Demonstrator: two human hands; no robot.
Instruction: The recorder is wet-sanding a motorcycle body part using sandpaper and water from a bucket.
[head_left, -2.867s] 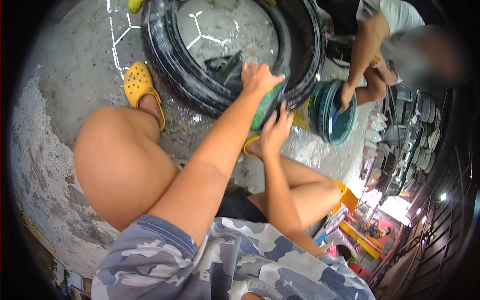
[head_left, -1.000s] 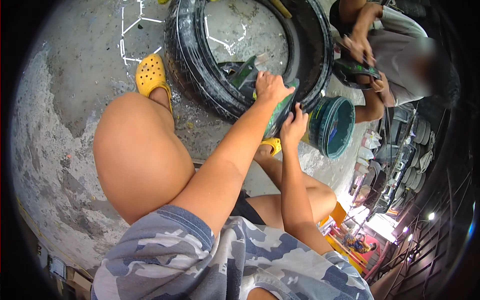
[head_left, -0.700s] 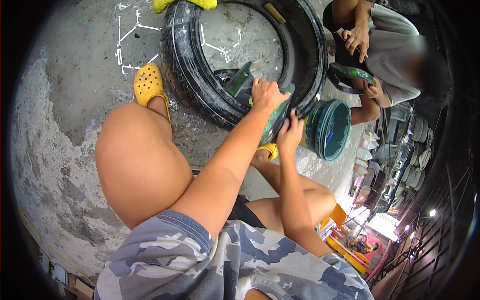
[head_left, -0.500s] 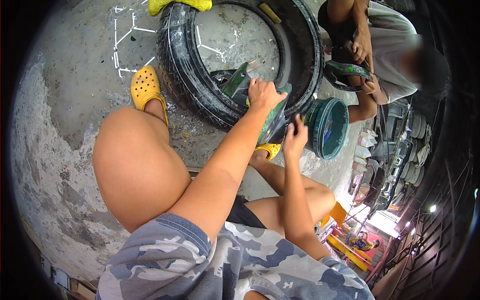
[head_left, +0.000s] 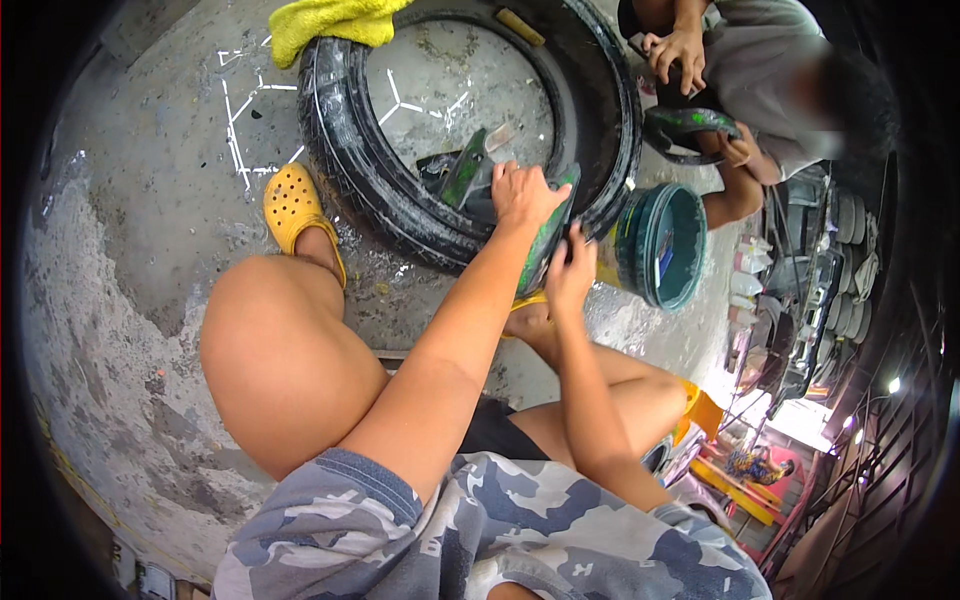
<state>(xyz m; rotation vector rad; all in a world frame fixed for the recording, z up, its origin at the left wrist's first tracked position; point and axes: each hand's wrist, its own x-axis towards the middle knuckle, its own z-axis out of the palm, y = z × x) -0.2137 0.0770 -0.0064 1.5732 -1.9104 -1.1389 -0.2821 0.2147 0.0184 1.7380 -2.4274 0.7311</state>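
Observation:
My left hand (head_left: 524, 197) is closed over the upper part of a black plastic panel with green patches (head_left: 543, 250), which stands tilted at the near right side of a tyre. Against the panel's right edge my right hand (head_left: 571, 272) is curled, its fingers bent. Something small and dark seems to sit at those fingertips, but I cannot make it out. The black tyre (head_left: 345, 130) lies flat on the floor in front of me. Inside its ring rests another dark piece with green patches (head_left: 466, 172). A yellow cloth (head_left: 335, 28) drapes over the tyre's far left side.
A teal bucket (head_left: 690, 290) stands right of the tyre. Beyond it, another person (head_left: 770, 60) holds a curved black and green part (head_left: 690, 125). Stacked dark parts (head_left: 815, 290) line the right side. A yellow clog (head_left: 293, 203) is on my left foot.
My right hand has moved left and up against the panel's edge. The other person's upper hand has lifted off the curved part. The view has shifted slightly.

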